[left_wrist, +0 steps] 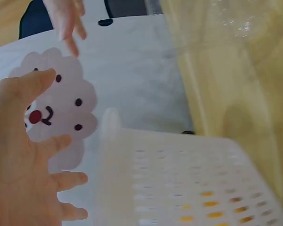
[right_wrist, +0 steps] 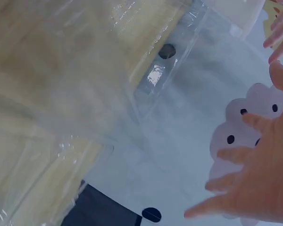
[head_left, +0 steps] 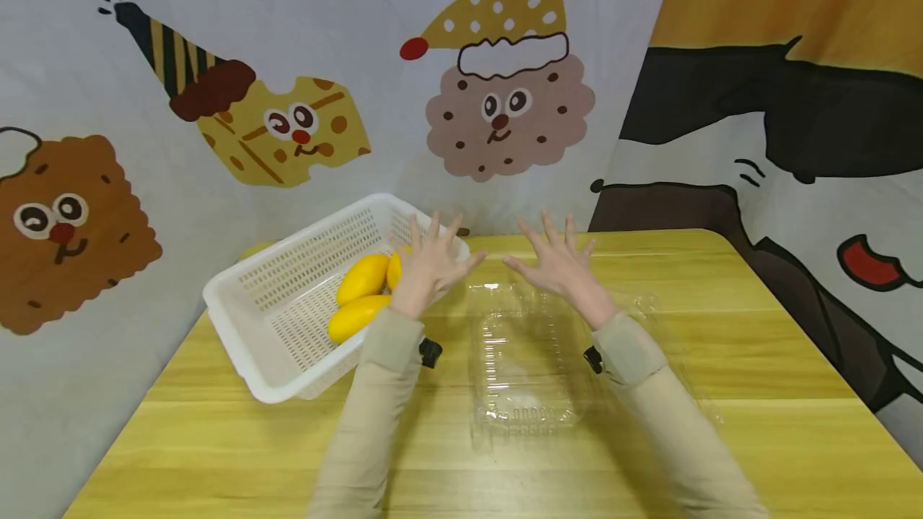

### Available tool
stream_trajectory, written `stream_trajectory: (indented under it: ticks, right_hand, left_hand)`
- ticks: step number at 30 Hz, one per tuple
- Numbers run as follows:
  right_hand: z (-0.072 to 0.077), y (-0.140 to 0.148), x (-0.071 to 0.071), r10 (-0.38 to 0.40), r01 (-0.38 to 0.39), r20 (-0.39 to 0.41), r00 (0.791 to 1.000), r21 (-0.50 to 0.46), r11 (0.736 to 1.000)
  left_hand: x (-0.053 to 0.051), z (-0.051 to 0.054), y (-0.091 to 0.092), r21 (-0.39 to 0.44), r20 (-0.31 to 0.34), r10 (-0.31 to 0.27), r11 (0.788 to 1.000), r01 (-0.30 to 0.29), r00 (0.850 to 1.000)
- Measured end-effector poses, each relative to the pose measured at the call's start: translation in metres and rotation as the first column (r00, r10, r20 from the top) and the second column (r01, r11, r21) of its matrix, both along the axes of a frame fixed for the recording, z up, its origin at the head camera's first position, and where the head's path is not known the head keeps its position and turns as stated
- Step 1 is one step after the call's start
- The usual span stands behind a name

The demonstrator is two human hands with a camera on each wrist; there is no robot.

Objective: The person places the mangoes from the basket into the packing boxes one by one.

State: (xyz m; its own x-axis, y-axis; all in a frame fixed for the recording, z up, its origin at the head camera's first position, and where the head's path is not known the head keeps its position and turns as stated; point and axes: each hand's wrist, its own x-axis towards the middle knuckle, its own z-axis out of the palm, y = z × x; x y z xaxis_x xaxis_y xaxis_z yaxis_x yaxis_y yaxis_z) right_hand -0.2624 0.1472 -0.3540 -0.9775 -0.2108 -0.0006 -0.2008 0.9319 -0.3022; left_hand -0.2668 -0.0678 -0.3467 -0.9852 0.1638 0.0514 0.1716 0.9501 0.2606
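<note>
Both hands are raised with fingers spread, holding nothing. The left hand (head_left: pixel 430 269) hangs over the right end of a white perforated basket (head_left: pixel 252 367), partly hiding one of the yellow oval fruits (head_left: pixel 358 319) inside. Above the back part of a clear plastic container (head_left: pixel 530 367) is the right hand (head_left: pixel 561 265). In the left wrist view the left hand (left_wrist: pixel 19 150) is beside the basket wall (left_wrist: pixel 179 174). The right wrist view shows the right hand (right_wrist: pixel 259 165) apart from the clear plastic (right_wrist: pixel 66 84).
The light wooden table (head_left: pixel 238 455) stands against a cloth (head_left: pixel 404 142) printed with cartoon figures. Clear plastic, probably the container's lid, extends under the right forearm. The basket stands at the table's back left.
</note>
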Motion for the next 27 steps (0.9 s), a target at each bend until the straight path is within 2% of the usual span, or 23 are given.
stream_trajectory:
  ticks: [4,6,8,11,13,16,19,23,27]
  right_hand:
    - [0.001,0.012,0.008,0.052,-0.052,-0.007,0.999,-0.004,0.999]
    - [0.002,0.020,0.014,0.076,-0.076,-0.004,0.997,-0.016,0.997]
    - [0.002,0.028,0.020,0.088,-0.088,0.008,0.996,-0.023,0.996]
    - [-0.001,0.039,0.029,0.088,-0.088,0.032,0.996,-0.011,0.996]
    - [-0.005,0.045,0.035,0.074,-0.074,0.043,0.996,0.006,0.997]
    - [-0.011,0.052,0.044,0.048,-0.049,0.057,0.997,0.019,0.999]
    - [-0.017,0.058,0.053,0.022,-0.024,0.070,0.997,0.022,0.999]
    - [-0.024,0.064,0.061,0.001,-0.004,0.094,0.996,0.028,1.000]
    - [-0.028,0.067,0.067,-0.016,0.014,0.101,0.995,0.020,1.000]
  left_hand:
    - [-0.007,0.017,-0.004,-0.022,0.032,-0.001,1.000,0.001,0.999]
    - [-0.012,0.027,-0.009,-0.036,0.057,-0.002,0.999,0.004,0.998]
    - [-0.016,0.037,-0.018,-0.017,0.094,-0.005,1.000,0.007,0.996]
    - [-0.020,0.050,-0.037,0.022,0.168,-0.018,1.000,0.014,0.986]
    - [-0.022,0.055,-0.051,0.052,0.237,-0.021,0.999,0.009,0.971]
    - [-0.025,0.057,-0.073,0.063,0.323,-0.017,0.998,-0.004,0.946]
    - [-0.029,0.055,-0.091,0.008,0.369,0.011,1.000,-0.015,0.929]
    - [-0.035,0.048,-0.114,-0.081,0.406,0.027,0.997,0.006,0.913]
    - [-0.038,0.036,-0.132,-0.128,0.436,0.024,0.991,0.035,0.900]
